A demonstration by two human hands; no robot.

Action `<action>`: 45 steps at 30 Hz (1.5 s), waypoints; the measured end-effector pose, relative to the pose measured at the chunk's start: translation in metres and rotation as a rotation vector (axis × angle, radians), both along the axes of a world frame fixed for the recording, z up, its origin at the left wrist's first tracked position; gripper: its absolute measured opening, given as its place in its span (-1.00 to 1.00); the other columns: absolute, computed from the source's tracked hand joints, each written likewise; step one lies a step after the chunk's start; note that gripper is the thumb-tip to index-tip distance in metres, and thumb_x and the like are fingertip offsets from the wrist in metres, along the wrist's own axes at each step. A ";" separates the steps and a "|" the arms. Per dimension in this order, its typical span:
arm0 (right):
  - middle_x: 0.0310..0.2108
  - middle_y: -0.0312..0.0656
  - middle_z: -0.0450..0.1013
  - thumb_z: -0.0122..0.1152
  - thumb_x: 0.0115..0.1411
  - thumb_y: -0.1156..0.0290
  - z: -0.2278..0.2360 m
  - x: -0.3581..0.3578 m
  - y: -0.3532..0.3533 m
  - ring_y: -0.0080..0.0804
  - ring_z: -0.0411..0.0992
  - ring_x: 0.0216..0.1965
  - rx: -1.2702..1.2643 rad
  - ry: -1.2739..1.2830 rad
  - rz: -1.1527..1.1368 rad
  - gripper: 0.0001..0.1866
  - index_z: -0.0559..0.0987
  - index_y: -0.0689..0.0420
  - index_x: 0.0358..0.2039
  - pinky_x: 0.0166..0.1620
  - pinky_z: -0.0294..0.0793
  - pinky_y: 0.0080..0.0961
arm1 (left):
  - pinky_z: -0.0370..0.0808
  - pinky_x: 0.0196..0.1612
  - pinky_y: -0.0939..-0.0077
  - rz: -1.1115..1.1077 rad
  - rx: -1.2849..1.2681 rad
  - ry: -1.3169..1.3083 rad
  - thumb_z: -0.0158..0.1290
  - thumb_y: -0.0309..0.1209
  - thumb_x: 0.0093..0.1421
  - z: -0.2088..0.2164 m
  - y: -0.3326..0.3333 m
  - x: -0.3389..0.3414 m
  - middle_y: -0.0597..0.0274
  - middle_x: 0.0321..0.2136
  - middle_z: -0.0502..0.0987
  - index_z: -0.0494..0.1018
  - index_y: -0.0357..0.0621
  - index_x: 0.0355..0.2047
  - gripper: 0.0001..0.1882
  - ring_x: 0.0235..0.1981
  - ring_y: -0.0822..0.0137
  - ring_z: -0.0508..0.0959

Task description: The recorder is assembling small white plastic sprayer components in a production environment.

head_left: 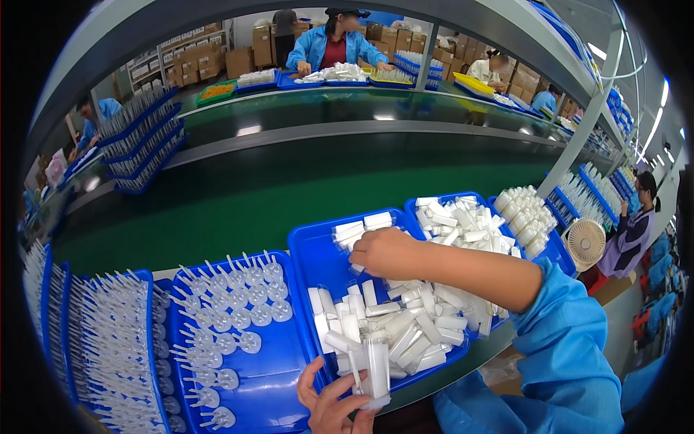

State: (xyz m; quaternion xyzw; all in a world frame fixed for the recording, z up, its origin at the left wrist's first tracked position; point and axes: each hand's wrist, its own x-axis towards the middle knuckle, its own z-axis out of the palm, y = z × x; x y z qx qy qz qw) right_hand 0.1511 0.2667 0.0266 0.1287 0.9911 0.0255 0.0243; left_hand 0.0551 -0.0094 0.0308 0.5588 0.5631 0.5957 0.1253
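Note:
At the lower edge, my left hand (336, 405) is closed around a transparent plastic case (377, 365) with a white part in or behind it. It holds the case upright over the near edge of a blue tray (307, 278). White rectangular pieces (405, 325), some with transparent ends, lie heaped in that tray. My right hand (390, 253) reaches across to the tray's far side, beside a small group of white pieces (348, 233). Its fingers curl down and together; what they grip, if anything, is hidden.
Left of my hands, a blue tray (271, 383) bears rows of translucent stemmed parts (253, 293). More filled trays (119, 347) stand farther left. Right of the heap are trays of white pieces (463, 220) and a small fan (584, 242). A green belt (217, 217) runs beyond; co-workers (325, 47) sit across it.

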 end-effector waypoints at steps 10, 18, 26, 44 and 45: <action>-0.41 -0.25 0.34 -0.01 0.14 0.47 0.037 0.000 -0.054 -0.58 0.31 -0.46 -1.307 0.451 -0.470 -0.60 0.31 0.09 0.03 -0.40 0.31 -0.60 | 0.17 0.01 0.07 -0.133 -0.007 -0.074 0.20 -0.44 -0.12 0.001 0.001 -0.001 0.18 -0.40 0.46 0.54 -0.12 -0.52 -0.89 -0.08 -0.04 0.30; -0.19 -0.29 0.27 -0.06 0.23 0.44 0.045 0.034 -0.097 -0.63 0.28 -0.25 -2.060 0.469 -0.422 -0.52 0.19 0.11 0.17 -0.28 0.28 -0.66 | 0.18 0.01 0.08 -0.198 0.016 -0.062 0.21 -0.47 -0.16 0.003 0.007 0.008 0.20 -0.40 0.47 0.55 -0.12 -0.53 -0.88 -0.06 -0.04 0.29; -0.21 -0.29 0.29 -0.08 0.26 0.39 0.052 0.055 -0.107 -0.60 0.29 -0.26 -2.089 0.533 -0.383 -0.70 0.29 0.15 -0.01 -0.25 0.30 -0.62 | 0.17 0.01 0.08 -0.278 -0.026 -0.011 0.22 -0.47 -0.18 0.007 0.005 0.009 0.21 -0.41 0.48 0.55 -0.12 -0.54 -0.87 -0.07 -0.05 0.30; -0.42 -0.11 0.35 -0.24 0.31 0.21 0.081 0.091 -0.111 -0.27 0.35 -0.34 -1.186 0.189 -0.187 -0.76 0.28 0.12 -0.25 -0.26 0.28 -0.34 | 0.12 0.05 0.03 -0.325 0.005 0.231 0.25 -0.36 -0.29 0.009 0.006 0.028 0.22 -0.27 0.36 0.59 0.22 -0.56 -0.81 -0.02 -0.05 0.25; -0.42 -0.10 0.35 -0.24 0.31 0.21 0.084 0.092 -0.111 -0.25 0.35 -0.33 -1.219 0.171 -0.183 -0.76 0.28 0.12 -0.25 -0.26 0.28 -0.34 | 0.12 0.05 0.03 -0.318 -0.003 0.238 0.25 -0.35 -0.30 0.008 0.006 0.029 0.22 -0.27 0.35 0.59 0.23 -0.56 -0.81 -0.02 -0.05 0.25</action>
